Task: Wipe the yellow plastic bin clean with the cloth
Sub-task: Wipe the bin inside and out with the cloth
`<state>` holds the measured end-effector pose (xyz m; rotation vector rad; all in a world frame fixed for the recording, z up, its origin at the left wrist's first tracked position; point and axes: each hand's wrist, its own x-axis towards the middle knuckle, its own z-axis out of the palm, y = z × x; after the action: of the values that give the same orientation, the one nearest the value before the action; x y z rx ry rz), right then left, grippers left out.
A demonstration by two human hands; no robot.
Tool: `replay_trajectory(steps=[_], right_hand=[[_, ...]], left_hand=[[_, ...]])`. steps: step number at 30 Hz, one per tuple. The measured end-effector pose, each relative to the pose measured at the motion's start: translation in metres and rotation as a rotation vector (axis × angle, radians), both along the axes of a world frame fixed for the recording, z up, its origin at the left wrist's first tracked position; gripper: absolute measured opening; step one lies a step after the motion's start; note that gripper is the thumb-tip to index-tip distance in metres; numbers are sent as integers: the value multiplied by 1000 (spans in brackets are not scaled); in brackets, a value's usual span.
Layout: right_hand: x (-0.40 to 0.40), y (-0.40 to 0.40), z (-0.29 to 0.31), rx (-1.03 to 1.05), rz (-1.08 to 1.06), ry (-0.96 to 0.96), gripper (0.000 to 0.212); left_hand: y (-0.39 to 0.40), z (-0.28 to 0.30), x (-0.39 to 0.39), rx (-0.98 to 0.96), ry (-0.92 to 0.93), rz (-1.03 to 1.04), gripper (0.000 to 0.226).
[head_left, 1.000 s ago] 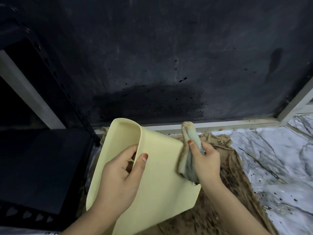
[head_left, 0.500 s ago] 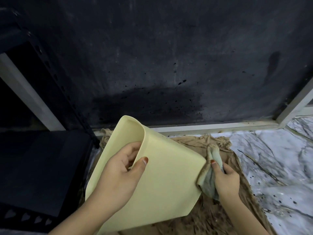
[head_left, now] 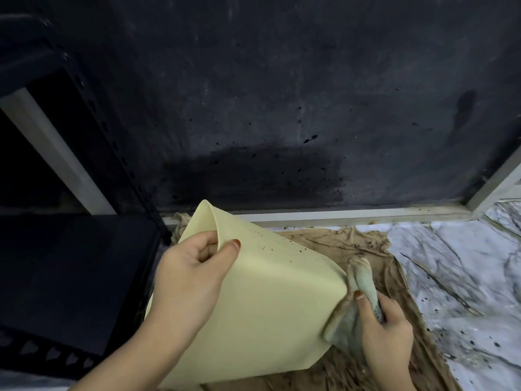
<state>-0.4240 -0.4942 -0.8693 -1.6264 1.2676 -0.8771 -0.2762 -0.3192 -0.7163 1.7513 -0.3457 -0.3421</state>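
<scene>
Over brown rag (head_left: 366, 244) | left hand (head_left: 191, 277) grips smooth speckled yellow bin (head_left: 267, 306) rim | right hand (head_left: 386, 331) clutches bunched cloth (head_left: 355, 300) against bin's corner

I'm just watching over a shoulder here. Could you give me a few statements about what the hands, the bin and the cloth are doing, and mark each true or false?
1. The left hand holds the yellow bin by its rim. True.
2. The right hand is empty. False: its grip is closed on a bunched cloth.
3. The cloth is pressed against the bin's right edge. True.
4. The bin's outside is spotless. False: dark specks show near its upper part.
5. The bin stands on a bare wooden table. False: it is held tilted over a stained brown rag spread on a marble-patterned floor.
</scene>
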Motion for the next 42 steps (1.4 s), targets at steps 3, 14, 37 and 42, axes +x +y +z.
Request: replay_trajectory(steps=[3, 14, 37, 42], right_hand=[[5, 8, 7, -82, 58, 6, 13], [50, 60, 87, -320, 501, -189, 16], [20, 5, 28, -134, 238, 92, 20], [48, 51, 82, -261, 454, -111, 6]], left_hand=[[-1, 0, -2, -23, -29, -26, 10], [-6, -10, -10, -13, -132, -98, 11], [2, -13, -4, -62, -66, -75, 6], [-1, -16, -7, -71, -58, -109, 6]])
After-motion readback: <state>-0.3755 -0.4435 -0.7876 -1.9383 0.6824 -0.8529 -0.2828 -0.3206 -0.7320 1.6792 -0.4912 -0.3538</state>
